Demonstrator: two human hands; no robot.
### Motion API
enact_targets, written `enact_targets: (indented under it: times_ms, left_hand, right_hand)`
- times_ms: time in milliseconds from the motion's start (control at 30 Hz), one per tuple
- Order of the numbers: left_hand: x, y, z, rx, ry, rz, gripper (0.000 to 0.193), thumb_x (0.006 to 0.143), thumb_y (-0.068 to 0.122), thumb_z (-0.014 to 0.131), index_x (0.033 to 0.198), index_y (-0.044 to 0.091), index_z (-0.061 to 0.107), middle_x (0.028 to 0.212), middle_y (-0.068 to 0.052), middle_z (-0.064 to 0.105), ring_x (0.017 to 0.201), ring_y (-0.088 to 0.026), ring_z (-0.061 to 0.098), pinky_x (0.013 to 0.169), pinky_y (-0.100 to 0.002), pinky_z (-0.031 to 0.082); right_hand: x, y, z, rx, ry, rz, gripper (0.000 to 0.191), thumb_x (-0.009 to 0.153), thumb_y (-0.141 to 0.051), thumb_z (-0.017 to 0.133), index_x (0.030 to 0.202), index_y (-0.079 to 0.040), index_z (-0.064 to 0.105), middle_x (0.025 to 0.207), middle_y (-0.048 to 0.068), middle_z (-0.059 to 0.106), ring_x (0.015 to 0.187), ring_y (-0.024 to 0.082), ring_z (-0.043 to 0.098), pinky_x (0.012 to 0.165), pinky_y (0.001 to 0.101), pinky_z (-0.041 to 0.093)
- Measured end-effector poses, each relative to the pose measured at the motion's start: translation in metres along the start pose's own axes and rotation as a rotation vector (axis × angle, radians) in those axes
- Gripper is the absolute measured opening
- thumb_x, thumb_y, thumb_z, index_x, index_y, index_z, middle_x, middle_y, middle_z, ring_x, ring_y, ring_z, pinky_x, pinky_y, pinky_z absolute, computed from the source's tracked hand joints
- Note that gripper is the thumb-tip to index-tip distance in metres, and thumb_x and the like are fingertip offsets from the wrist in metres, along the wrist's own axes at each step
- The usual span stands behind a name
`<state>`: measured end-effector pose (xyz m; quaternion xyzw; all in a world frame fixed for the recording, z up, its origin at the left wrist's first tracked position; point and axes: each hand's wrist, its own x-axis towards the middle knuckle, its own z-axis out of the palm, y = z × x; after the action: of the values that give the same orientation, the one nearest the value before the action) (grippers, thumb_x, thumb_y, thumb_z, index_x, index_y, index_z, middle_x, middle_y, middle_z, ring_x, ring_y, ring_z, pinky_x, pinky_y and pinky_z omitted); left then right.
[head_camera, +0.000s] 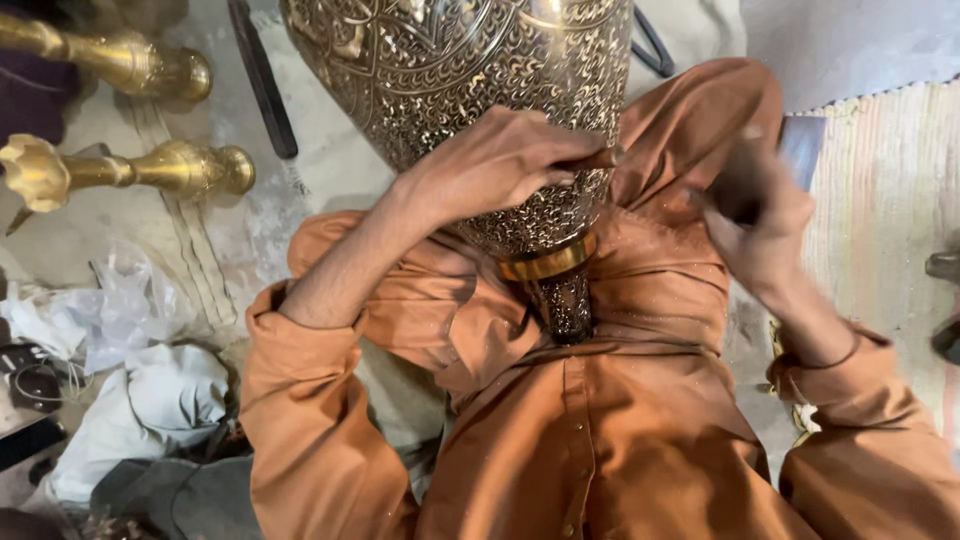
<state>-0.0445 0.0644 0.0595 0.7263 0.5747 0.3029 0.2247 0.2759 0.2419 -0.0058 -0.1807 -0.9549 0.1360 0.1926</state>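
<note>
head view | I see my left hand (495, 160) closed around a thin tool (590, 158), pressed to the engraved brass vase (470, 70) lying across my lap | my right hand (755, 215) is blurred, raised beside it; grip unclear | two brass candlesticks (150, 165) on the floor's left edge

A dusty grey floor (330, 150) is showing across the upper middle of the frame. Two brass candlestick stands (140, 165) are lying at upper left, crumpled cloths and plastic (130, 350) are heaping at lower left, and a pale striped rug (890, 190) is spreading along the right edge.
</note>
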Motion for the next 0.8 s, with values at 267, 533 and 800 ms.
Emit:
enact_targets:
  times_ms: [267,533,800]
  left_hand:
    - [-0.007,0.018,-0.019,-0.084,0.280,-0.090,0.030,0.107,0.021,0.069,0.134,0.015,0.059,0.103,-0.002,0.074,0.093,-0.017,0.075,0.078,-0.032,0.064]
    - [-0.006,0.015,-0.007,-0.157,0.239,-0.161,0.044,0.102,0.017,0.075,0.142,0.014,0.056,0.109,-0.010,0.074,0.094,-0.023,0.075,0.082,-0.037,0.062]
    - [0.001,0.010,0.012,0.030,0.104,-0.140,0.037,0.101,0.022,0.072,0.136,0.016,0.062,0.097,-0.005,0.076,0.077,-0.022,0.071,0.071,-0.035,0.059]
  right_hand:
    - [-0.010,-0.002,0.010,0.316,0.039,0.195,0.070,0.096,-0.016,0.095,0.147,0.002,0.051,0.117,0.024,0.070,0.106,0.033,0.075,0.087,0.0375,0.059]
    - [0.001,0.004,-0.005,0.265,-0.038,0.159,0.064,0.096,-0.016,0.094,0.145,0.002,0.056,0.115,0.023,0.071,0.101,0.030,0.075,0.085,0.0361,0.059]
    - [0.032,0.001,-0.031,0.116,-0.024,0.000,0.056,0.097,-0.007,0.082,0.145,0.002,0.056,0.113,0.023,0.072,0.094,0.033,0.073,0.077,0.0392,0.059]
